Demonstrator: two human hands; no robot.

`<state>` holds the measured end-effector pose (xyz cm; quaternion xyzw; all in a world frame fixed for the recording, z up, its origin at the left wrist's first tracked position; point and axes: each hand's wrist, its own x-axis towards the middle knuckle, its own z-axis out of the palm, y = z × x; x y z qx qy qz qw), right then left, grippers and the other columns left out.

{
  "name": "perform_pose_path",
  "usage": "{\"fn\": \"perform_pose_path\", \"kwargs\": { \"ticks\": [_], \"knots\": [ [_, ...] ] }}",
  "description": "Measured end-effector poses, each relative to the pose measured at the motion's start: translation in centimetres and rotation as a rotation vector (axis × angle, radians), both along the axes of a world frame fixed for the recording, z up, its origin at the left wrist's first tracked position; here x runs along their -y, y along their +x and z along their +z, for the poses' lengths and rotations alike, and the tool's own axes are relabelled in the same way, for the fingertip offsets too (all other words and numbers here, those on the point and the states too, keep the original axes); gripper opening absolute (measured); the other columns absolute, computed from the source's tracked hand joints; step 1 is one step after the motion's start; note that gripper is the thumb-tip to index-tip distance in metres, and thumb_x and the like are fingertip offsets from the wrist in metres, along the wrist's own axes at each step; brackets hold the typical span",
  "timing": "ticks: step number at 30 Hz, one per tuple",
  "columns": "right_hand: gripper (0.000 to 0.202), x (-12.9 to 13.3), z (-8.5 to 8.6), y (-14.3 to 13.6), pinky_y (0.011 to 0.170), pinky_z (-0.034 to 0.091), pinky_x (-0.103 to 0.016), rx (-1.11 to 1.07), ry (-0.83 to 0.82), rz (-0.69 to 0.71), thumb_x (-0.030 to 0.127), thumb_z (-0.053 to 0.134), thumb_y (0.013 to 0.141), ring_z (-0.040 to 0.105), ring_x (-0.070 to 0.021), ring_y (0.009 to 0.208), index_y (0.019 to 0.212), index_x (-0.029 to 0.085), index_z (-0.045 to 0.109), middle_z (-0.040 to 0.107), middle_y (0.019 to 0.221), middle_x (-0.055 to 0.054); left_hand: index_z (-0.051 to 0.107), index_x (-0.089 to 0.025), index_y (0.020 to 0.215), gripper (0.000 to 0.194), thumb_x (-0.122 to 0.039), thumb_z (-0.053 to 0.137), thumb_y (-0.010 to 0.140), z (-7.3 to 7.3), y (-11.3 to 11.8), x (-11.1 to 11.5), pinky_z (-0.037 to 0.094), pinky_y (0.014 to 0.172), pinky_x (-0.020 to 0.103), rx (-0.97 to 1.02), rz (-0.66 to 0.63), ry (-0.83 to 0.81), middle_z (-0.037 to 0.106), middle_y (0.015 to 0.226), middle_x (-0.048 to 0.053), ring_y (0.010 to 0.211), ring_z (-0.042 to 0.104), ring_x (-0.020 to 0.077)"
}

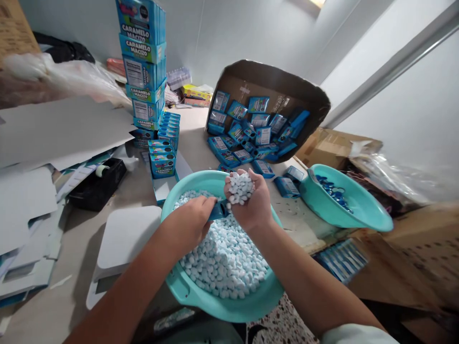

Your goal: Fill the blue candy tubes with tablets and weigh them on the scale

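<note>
A turquoise basin (229, 311) full of small white and pale blue candies (229, 260) stands in front of me. Over it, my left hand (191, 222) grips a small blue candy box (218, 210) lying on its side, its dark open end toward the right. My right hand (256, 205) is cupped, palm up, around a heap of the candies (241, 188) close to that opening. A few candies sit at the edge of the palm beside the box's mouth. My left fingertips are partly hidden behind the box.
Behind the basin, a tipped cardboard box (272, 79) holds several blue candy boxes. A tall stack of display boxes (145, 71) rises at the back left. A white scale (125, 236) and a tape dispenser (96, 186) lie left; a second turquoise basin (366, 210) with blue pieces sits right.
</note>
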<state>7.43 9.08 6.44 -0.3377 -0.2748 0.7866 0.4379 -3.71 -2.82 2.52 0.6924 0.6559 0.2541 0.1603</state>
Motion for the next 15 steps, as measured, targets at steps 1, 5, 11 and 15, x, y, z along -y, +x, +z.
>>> {"fn": "perform_pose_path", "kwargs": {
  "ticks": [1, 5, 11, 15],
  "knots": [
    [0.012, 0.1, 0.1, 0.0, 0.060, 0.058, -0.018, 0.014, 0.008, -0.006, 0.029, 0.060, 0.088, 0.069, -0.0119, 0.067, 0.079, 0.021, 0.058, 0.066, 0.069, 0.001, 0.053, -0.013, 0.135, 0.042, -0.010, 0.058, 0.093, 0.1, 0.0, 0.0, 0.055, 0.102, 0.047, 0.008, 0.006, -0.016, 0.064, 0.129, 0.016, 0.119, 0.064, 0.0301],
    [0.012, 0.7, 0.1, -0.3, 0.066, 0.059, -0.023, 0.077, 0.134, 0.016, 0.031, 0.063, 0.080, 0.069, -0.0148, 0.072, 0.074, 0.021, 0.059, 0.066, 0.071, 0.001, 0.057, -0.015, 0.130, 0.036, -0.013, 0.061, 0.094, 0.6, 0.2, 0.0, 0.056, 0.100, 0.046, 0.045, 0.033, -0.064, 0.066, 0.126, 0.013, 0.117, 0.065, 0.0294],
    [0.012, 1.4, -0.2, -0.4, 0.070, 0.057, -0.024, 0.155, 0.419, 0.057, 0.031, 0.066, 0.075, 0.065, -0.0134, 0.073, 0.070, 0.022, 0.062, 0.065, 0.072, 0.002, 0.059, -0.018, 0.124, 0.031, -0.014, 0.061, 0.093, 0.0, 0.1, 0.0, 0.058, 0.096, 0.042, 0.078, 0.061, -0.026, 0.068, 0.119, 0.011, 0.110, 0.068, 0.0268],
    [0.010, 1.7, -0.3, -0.3, 0.070, 0.057, -0.024, 0.218, 0.505, 0.045, 0.030, 0.067, 0.074, 0.066, -0.0141, 0.073, 0.070, 0.022, 0.066, 0.066, 0.071, 0.002, 0.058, -0.018, 0.122, 0.029, -0.015, 0.061, 0.093, -0.3, 0.1, -0.1, 0.057, 0.098, 0.041, 0.112, 0.053, -0.002, 0.068, 0.120, 0.011, 0.111, 0.068, 0.0260]
  ]
}}
